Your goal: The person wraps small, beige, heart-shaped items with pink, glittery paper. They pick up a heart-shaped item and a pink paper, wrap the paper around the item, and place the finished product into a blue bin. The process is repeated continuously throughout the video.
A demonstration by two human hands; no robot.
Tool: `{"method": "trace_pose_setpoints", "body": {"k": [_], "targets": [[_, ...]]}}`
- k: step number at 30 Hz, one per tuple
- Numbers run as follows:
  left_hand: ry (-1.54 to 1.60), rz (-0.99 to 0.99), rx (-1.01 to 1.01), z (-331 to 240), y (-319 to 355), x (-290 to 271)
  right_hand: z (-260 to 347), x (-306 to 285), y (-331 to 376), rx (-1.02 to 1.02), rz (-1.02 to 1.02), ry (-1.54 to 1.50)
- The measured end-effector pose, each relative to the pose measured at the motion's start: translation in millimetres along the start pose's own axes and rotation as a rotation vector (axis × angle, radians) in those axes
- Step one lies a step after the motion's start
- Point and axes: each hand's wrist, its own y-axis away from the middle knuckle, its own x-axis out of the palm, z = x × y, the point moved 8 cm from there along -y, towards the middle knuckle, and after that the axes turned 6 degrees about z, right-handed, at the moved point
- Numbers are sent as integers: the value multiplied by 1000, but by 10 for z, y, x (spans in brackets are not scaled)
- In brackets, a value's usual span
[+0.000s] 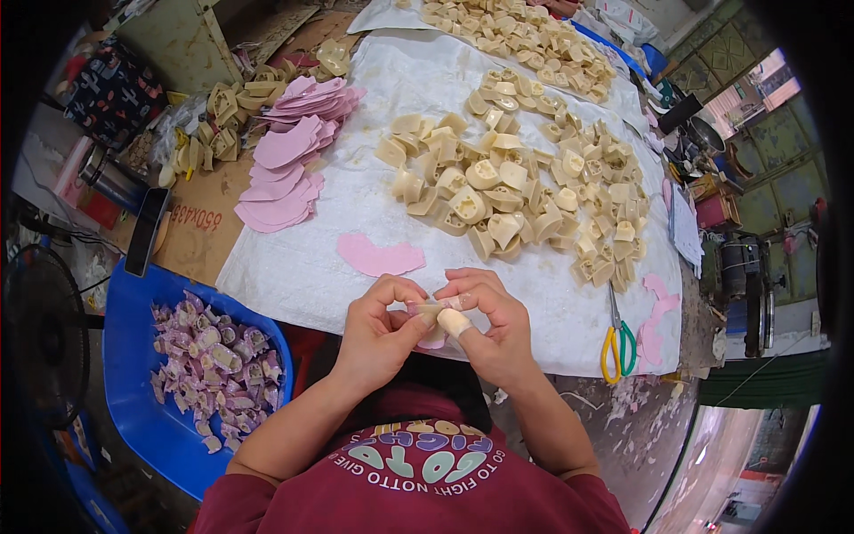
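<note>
At the near edge of the white-covered table, my left hand [378, 329] and my right hand [494, 325] meet. Both are closed, fingertips pinching a small beige moulded piece [429, 309], with a bit of pink sheet below it. My fingers hide much of the piece. A pale wrap covers my right thumb. Just beyond my hands lies a curved pink cut-out sheet [381, 255]. A heap of similar beige moulded pieces [505, 176] spreads over the table ahead. To the left, pink cut-out sheets [289, 165] lie in overlapping stacks.
A blue basin [129, 392] at lower left holds many pink-covered pieces. Scissors with yellow and green handles [620, 349] lie at the right table edge, beside pink scraps [656, 325]. A phone [147, 233] and a dark flask [111, 178] are at left, near a fan [44, 329].
</note>
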Motion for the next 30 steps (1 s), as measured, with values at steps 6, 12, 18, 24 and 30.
{"method": "trace_pose_setpoints", "body": {"k": [6, 12, 18, 24, 30], "targets": [[-42, 23, -147, 51, 2, -6, -18, 21, -8, -22, -26, 77], [-301, 71, -103, -48, -20, -25, -58, 28, -40, -4, 25, 64], [171, -51, -163, 57, -18, -23, -24, -148, 39, -86, -255, 174], [789, 59, -331, 242, 6, 92, 247, 96, 123, -233, -232, 277], [763, 127, -210, -51, 70, 192, -361, 465, 89, 332, -36, -854]]}}
